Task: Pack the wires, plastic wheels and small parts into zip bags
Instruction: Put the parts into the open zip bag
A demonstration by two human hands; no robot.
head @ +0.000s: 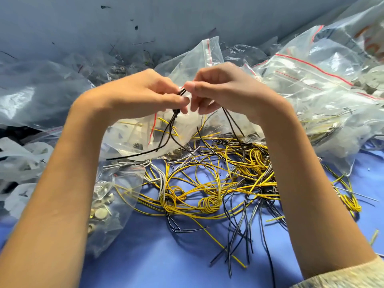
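**Both hands pinching a bundle of black wires above the pile**

I am holding both hands raised over the middle of the work area, with my forearms rising from the lower corners. The blue surface (166, 262) is showing bare only in a strip near me, between my forearms, and in a patch at the far right. Everywhere else is crowded. A loose pile of yellow wires (207, 183), mixed with black and grey ones, is lying under and just beyond my hands. Clear bags with red seal lines (311, 80) are heaped along the right side. Crumpled plastic (31, 96) is lying along the left edge, and a grey-blue wall (145, 17) is closing off the far side. A bag of small metal parts (104, 204) is lying just beside my left forearm, on its inner side.

My left hand (145, 94) is curling its fingers and pinching the black wires (170, 129) between thumb and fingertips. My right hand (224, 90) is facing it, thumb and forefinger gripping the same bundle at its top end. The two hands are almost touching. The loose ends are hanging below my hands, in front of a clear zip bag (199, 57) rising just behind them.
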